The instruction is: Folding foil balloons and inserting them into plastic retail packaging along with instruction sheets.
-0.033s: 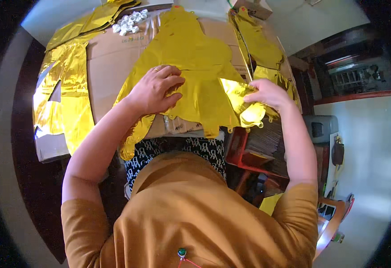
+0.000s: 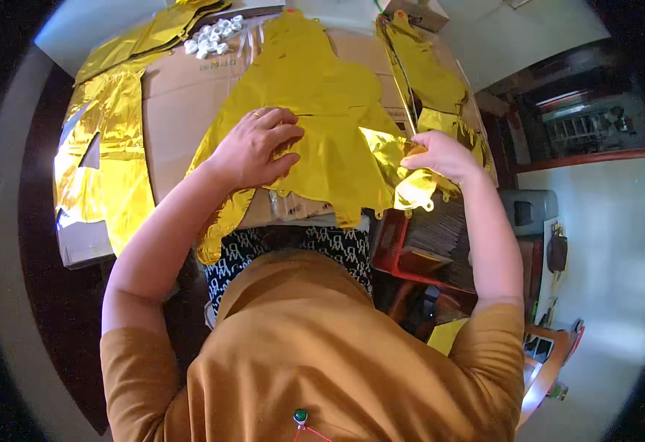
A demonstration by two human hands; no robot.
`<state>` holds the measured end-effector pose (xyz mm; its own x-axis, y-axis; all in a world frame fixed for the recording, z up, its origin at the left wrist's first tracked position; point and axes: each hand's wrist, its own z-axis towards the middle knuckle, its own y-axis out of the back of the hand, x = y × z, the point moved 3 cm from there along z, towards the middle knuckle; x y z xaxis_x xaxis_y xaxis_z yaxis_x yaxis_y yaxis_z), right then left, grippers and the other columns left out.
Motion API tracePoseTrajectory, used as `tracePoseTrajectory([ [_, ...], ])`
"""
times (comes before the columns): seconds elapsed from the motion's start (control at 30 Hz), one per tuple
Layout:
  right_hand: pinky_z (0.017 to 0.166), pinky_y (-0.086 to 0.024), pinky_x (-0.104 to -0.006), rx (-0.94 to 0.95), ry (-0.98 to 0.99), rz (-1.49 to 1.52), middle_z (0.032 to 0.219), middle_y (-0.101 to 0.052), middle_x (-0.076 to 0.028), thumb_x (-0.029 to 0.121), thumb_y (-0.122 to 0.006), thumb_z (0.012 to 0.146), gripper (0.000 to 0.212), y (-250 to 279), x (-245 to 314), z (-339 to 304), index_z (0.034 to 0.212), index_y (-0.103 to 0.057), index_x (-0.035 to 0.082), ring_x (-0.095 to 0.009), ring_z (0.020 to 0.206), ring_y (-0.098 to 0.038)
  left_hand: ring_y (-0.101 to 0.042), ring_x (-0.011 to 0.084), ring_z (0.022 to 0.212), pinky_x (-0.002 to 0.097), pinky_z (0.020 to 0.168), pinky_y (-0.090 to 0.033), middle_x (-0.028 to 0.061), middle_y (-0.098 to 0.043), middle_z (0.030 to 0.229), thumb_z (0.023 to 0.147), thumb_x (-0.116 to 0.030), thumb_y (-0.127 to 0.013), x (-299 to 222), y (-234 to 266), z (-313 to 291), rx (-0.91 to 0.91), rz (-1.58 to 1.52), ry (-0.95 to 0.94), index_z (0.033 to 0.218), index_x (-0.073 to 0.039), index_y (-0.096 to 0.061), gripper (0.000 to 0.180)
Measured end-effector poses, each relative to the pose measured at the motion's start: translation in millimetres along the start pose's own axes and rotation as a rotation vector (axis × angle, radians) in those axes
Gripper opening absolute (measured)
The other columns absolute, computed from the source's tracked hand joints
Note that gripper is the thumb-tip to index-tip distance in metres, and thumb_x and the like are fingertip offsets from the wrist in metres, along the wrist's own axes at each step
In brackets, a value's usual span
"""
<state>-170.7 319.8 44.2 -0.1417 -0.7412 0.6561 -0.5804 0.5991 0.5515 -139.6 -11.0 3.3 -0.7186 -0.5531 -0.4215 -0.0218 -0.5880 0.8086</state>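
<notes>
A flat, uninflated gold foil balloon (image 2: 322, 81) with small tabs on its edge is spread over brown cardboard. My left hand (image 2: 260, 147) rests on its left middle part, palm down, fingers bent and a little apart, holding nothing. At the lower right edge, my right hand (image 2: 444, 156) pinches a turned-over corner of the foil between thumb and fingers. That corner is creased and shiny. A thin rod-like shape (image 2: 412, 114) ends at the right hand; whether it is held cannot be seen. Slits run across the balloon's middle.
More gold foil sheets lie at the left (image 2: 120, 147) and far right (image 2: 433, 74). Small white ring-like pieces (image 2: 216, 37) are heaped at the back on the cardboard (image 2: 179, 96). Below the right forearm stands a red crate (image 2: 392, 239) with stacked dark sheets.
The turned-over foil corner at my right hand has shifted very slightly to the left. My left hand stays where it was.
</notes>
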Motion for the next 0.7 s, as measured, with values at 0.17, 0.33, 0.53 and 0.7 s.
tracePoseTrajectory([
  [0.17, 0.073, -0.048, -0.0244, -0.121, -0.033, 0.227, 0.086, -0.067, -0.001, 0.011, -0.073, 0.084, 0.024, 1, -10, -2, 0.103, -0.067, -0.003, -0.009, 0.076, -0.060, -0.055, 0.0366, 0.115, 0.0463, 0.100, -0.043, 0.0163, -0.059, 0.122, 0.081, -0.026, -0.071, 2, -1, -2, 0.002, 0.006, -0.015, 0.111, -0.006, -0.064, 0.036],
  [0.33, 0.064, -0.051, -0.0267, -0.197, 0.009, 0.303, 0.079, -0.067, -0.003, 0.003, -0.071, 0.084, 0.013, -12, -22, -6, 0.095, -0.067, -0.002, -0.011, 0.069, -0.061, -0.055, 0.0367, 0.113, 0.0481, 0.100, -0.042, 0.0154, -0.059, 0.119, 0.081, -0.030, -0.071, -2, 5, 4, 0.015, 0.077, -0.057, 0.107, -0.008, -0.065, 0.035],
  [0.53, 0.072, -0.050, -0.0248, -0.209, -0.025, 0.154, 0.087, -0.067, -0.003, 0.002, -0.069, 0.086, 0.017, -15, -16, -8, 0.102, -0.066, -0.003, -0.009, 0.076, -0.061, -0.056, 0.0339, 0.109, 0.0450, 0.095, -0.042, 0.0130, -0.059, 0.113, 0.080, -0.027, -0.072, -25, 15, 33, -0.011, 0.129, -0.150, 0.102, -0.012, -0.064, 0.029],
  [0.7, 0.070, -0.050, -0.0262, -0.202, -0.017, 0.188, 0.087, -0.067, -0.005, 0.002, -0.069, 0.085, 0.020, -15, -18, -8, 0.104, -0.066, -0.003, -0.009, 0.075, -0.061, -0.056, 0.0342, 0.109, 0.0460, 0.095, -0.043, 0.0128, -0.059, 0.112, 0.080, -0.023, -0.071, -10, -18, 36, 0.068, 0.002, -0.177, 0.104, -0.010, -0.063, 0.028],
])
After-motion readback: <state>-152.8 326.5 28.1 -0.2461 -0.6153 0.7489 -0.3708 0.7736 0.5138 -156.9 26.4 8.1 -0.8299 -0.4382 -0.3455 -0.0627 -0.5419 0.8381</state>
